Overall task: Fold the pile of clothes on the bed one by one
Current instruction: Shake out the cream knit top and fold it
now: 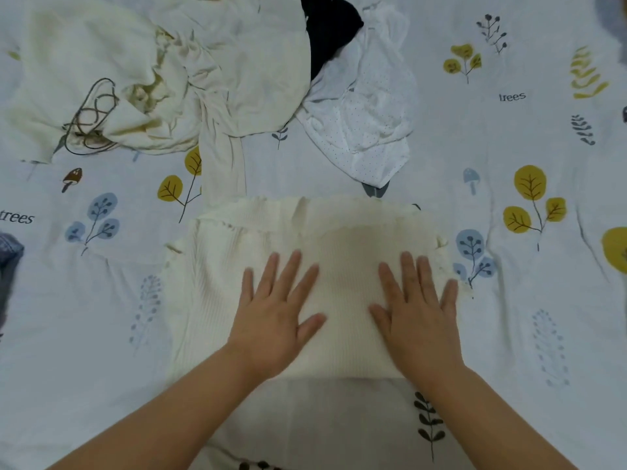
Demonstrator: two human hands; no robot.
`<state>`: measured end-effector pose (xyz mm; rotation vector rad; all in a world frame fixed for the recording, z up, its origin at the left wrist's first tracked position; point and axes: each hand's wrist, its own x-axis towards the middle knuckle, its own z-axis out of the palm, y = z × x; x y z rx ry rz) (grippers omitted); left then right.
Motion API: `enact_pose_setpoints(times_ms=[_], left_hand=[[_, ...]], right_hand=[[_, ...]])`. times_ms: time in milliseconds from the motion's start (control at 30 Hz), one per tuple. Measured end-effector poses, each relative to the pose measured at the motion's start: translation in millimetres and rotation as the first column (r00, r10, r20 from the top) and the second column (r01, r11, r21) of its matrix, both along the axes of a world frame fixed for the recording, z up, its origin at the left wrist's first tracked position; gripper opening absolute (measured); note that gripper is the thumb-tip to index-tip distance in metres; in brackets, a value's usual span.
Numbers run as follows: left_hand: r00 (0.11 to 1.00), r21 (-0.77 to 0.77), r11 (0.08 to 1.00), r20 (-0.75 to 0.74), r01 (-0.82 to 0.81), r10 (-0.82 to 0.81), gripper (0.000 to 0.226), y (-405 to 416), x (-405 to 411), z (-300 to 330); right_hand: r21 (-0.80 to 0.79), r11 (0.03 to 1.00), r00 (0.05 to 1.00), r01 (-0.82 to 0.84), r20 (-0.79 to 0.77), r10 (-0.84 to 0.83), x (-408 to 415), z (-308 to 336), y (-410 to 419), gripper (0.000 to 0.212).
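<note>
Item: cream ribbed knit top, lower centre of the frame, laid flat on the bed with its far edge folded over towards the viewer.

Left hand: palm down on the top, left of centre, fingers straight and spread wide, gripping nothing.

Right hand: palm down on the right part of the same top, fingers likewise straight and splayed, gripping nothing.

Pile: cream clothes, crumpled, upper left, with a thin brown cord looped at their left side; one long cream strip hung down towards the knit top.

Black garment, top centre, partly under the cream pile.

White dotted garment, upper centre-right, crumpled.

Bed sheet: pale, printed with leaves, mushrooms and the word "trees".

Grey-blue cloth, left edge, cut off by the frame.
</note>
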<state>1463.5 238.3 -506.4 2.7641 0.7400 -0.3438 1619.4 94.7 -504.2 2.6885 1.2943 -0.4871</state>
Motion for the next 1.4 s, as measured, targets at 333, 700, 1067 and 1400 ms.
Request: enact_pose_setpoints(times_ms=[333, 700, 1067, 1400], left_hand=[[0.996, -0.088, 0.995, -0.082, -0.038, 0.031, 0.068, -14, -3, -8], [0.879, -0.73, 0.626, 0.073, -0.275, 0.471, 0.034, -5, 10, 45], [0.366, -0.912, -0.243, -0.361, -0.331, 0.858, 0.067, 73, -46, 64], [0.748, -0.681, 0.593, 0.101, -0.429, 0.656, 0.063, 73, -23, 56]], right_hand=[[0.126, 0.705, 0.704, 0.697, -0.304, -0.642, 6, 22, -8, 0.094], [0.282, 0.728, 0.714, 0.625, -0.583, -0.388, -11, 100, 31, 0.064], [0.1, 0.991, 0.821, -0.088, -0.556, 0.129, -144, 102, 107, 0.065], [0.524, 0.774, 0.867, 0.355, -0.494, -0.064, -111, 96, 78, 0.04]])
